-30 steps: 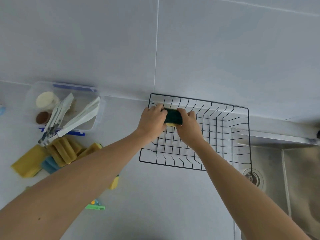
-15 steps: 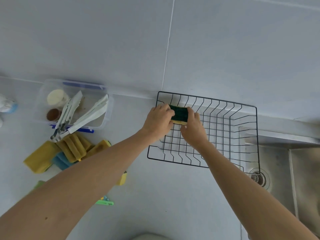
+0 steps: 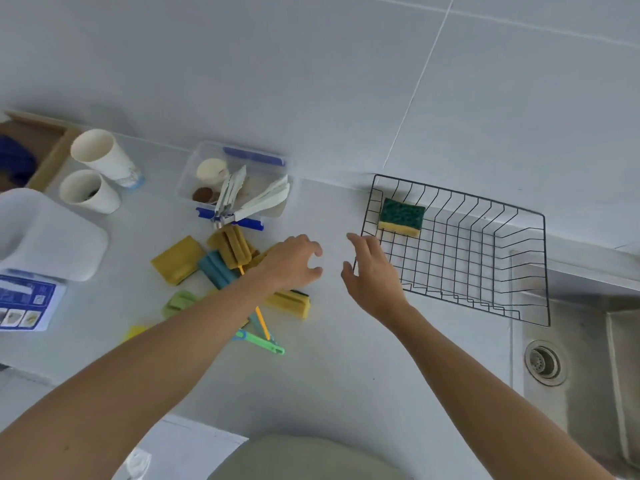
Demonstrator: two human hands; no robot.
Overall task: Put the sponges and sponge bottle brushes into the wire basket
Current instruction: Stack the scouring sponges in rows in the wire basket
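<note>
A black wire basket (image 3: 519, 268) stands on the counter by the wall. One green-and-yellow sponge (image 3: 401, 217) leans in its far left corner. To the left lies a pile of sponges and brushes: a flat yellow sponge (image 3: 177, 259), a ribbed yellow brush head (image 3: 232, 247), a blue brush head (image 3: 216, 270), a green one (image 3: 180, 301) and a yellow-and-green sponge (image 3: 289, 302). My left hand (image 3: 294, 261) hovers open over the pile's right side. My right hand (image 3: 372, 271) is open, just left of the basket's rim.
A clear box (image 3: 239, 181) with white utensils stands behind the pile. Two paper cups (image 3: 100, 161) and a white container (image 3: 45, 237) are at the left. Thin green and yellow handles (image 3: 263, 341) lie near the front. A steel sink (image 3: 581, 358) lies right of the basket.
Both hands let go of the green-and-yellow sponge, which now rests in the basket, and drew back left toward the pile. The view swung left.
</note>
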